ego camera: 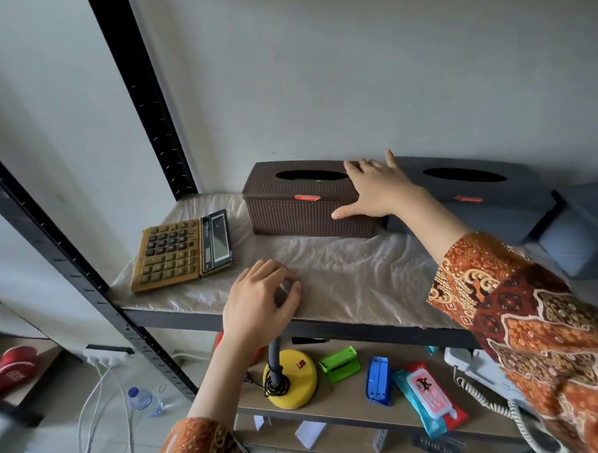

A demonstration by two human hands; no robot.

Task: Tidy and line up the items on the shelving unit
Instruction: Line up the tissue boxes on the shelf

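Observation:
A brown woven tissue box (300, 209) stands at the back of the upper shelf (178, 319). A dark grey tissue box (478, 198) sits right beside it. My right hand (375, 192) lies spread over the brown box's right end, fingers straight on its top and thumb along its front face. A tan calculator (182, 248) lies at an angle on the left of the shelf. My left hand (260, 303) rests near the shelf's front edge on the crinkled plastic sheet (344, 269), fingers loosely curled and holding nothing I can see.
Black uprights (141, 96) frame the shelf's left side. Another grey box (586, 244) sits at the far right. The lower shelf holds a yellow lamp base (292, 380), a green stapler (339, 363), a blue stapler (378, 380), a wipes pack (432, 398) and a telephone (482, 372).

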